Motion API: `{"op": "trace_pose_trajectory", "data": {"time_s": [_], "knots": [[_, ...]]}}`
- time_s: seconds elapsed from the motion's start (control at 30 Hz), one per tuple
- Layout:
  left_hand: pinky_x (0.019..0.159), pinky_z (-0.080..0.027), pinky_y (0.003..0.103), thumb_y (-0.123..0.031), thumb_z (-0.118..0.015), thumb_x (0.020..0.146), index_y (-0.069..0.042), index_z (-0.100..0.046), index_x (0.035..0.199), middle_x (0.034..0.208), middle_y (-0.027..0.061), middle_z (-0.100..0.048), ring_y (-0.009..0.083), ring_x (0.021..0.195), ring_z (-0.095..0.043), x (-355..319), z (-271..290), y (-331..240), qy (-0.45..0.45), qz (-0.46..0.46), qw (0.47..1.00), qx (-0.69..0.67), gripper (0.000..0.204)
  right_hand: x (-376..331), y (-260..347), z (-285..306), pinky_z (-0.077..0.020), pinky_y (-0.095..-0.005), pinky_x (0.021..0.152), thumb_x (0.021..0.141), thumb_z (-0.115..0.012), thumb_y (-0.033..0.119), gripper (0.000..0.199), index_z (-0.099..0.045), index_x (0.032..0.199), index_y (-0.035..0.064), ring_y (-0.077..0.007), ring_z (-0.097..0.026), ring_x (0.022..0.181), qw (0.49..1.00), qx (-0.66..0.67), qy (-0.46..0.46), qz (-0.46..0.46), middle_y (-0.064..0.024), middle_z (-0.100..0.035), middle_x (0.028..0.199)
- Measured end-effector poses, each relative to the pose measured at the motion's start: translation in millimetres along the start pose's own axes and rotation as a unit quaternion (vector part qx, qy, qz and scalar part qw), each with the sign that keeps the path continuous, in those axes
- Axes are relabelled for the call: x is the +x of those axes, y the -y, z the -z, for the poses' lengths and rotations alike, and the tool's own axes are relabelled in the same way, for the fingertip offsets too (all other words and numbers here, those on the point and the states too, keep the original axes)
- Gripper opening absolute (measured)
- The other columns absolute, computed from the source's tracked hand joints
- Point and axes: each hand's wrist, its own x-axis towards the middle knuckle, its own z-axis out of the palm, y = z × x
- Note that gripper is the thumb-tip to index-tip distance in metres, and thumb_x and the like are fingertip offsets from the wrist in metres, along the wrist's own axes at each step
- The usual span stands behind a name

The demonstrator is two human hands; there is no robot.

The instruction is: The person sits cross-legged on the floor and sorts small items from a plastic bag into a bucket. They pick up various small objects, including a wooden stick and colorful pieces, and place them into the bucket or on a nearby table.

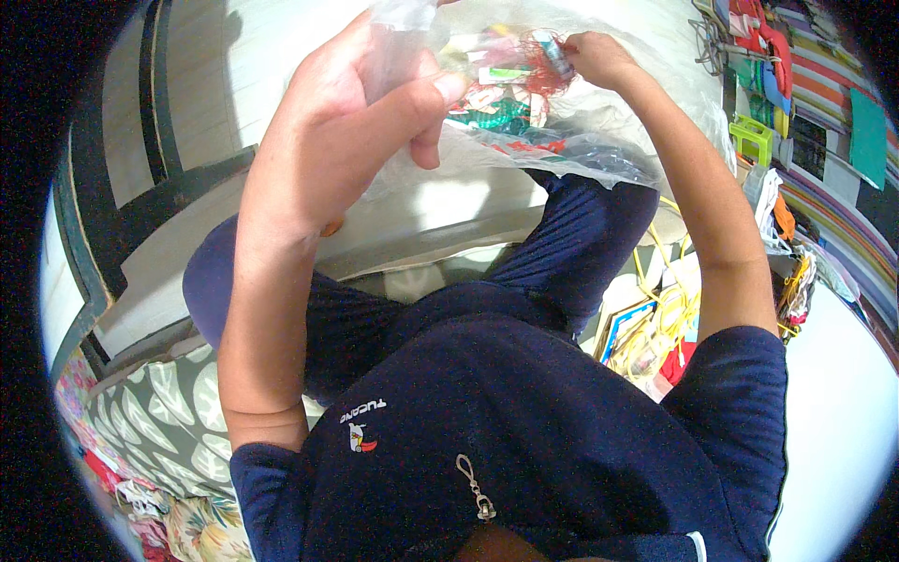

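Two navy-clad legs (pixel 599 234) are folded beside a leaf-patterned cloth (pixel 169 421); at the right, striped stacks (pixel 833 75) and a lime-green stool (pixel 752 140) are seen. A clear, crinkled plastic bag (pixel 412 173) is held up above the legs, its rim pinched between the left hand's (pixel 337 112) thumb and fingers. Inside, a reddish thread tangle (pixel 543 80) is wound about a small bluish piece (pixel 560 58), its long axis slanted from upper left to lower right. It is met by the right hand's (pixel 604 61) bunched fingertips; whether it is gripped cannot be told.
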Motion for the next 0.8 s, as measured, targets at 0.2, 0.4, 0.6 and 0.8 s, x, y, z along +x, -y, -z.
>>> {"op": "trace_pose_trajectory", "data": {"time_s": [0.2, 0.4, 0.6, 0.8], "knots": [[0.052, -0.039, 0.023, -0.018, -0.053, 0.081, 0.000, -0.036, 0.130, 0.059, 0.0000, -0.044, 0.0098, 0.052, -0.047, 2, 1, 4, 0.015, 0.002, 1.000, 0.003, 0.055, -7, 20, 9, -0.0467, -0.0428, 0.078, 0.081, -0.053, 0.023, 0.027, -0.061, 0.098, 0.0025, -0.0342, -0.059, 0.091, 0.986, -0.084, 0.019, -0.140, -0.0198, -0.062, 0.095], [0.051, -0.039, 0.022, -0.017, -0.053, 0.081, -0.001, -0.035, 0.131, 0.059, -0.0003, -0.045, 0.0097, 0.052, -0.047, 2, 6, 11, 0.026, -0.007, 1.000, -0.013, 0.055, -10, 21, 9, -0.0468, -0.0422, 0.079, 0.080, -0.056, 0.033, 0.035, -0.061, 0.096, 0.0020, -0.0346, -0.060, 0.090, 0.988, -0.052, 0.043, -0.138, -0.0213, -0.062, 0.093], [0.050, -0.039, 0.022, -0.016, -0.054, 0.080, 0.000, -0.034, 0.131, 0.058, -0.0003, -0.044, 0.0096, 0.051, -0.047, 3, 1, 5, 0.019, 0.010, 1.000, -0.010, 0.057, -20, 41, -2, -0.0458, -0.0422, 0.080, 0.076, -0.060, 0.043, 0.047, -0.059, 0.101, 0.0038, -0.0343, -0.058, 0.093, 0.993, -0.038, 0.038, -0.106, -0.0224, -0.061, 0.095], [0.061, -0.044, 0.022, -0.011, -0.053, 0.083, 0.011, -0.015, 0.134, 0.066, 0.0043, -0.052, 0.0130, 0.061, -0.053, 7, 5, -10, 0.002, 0.141, 0.988, -0.065, 0.067, 2, -3, -18, -0.0496, -0.0366, 0.072, 0.084, -0.047, 0.015, 0.028, -0.057, 0.104, -0.0011, -0.0271, -0.062, 0.085, 0.988, 0.071, 0.063, -0.120, -0.0153, -0.063, 0.097]]}}
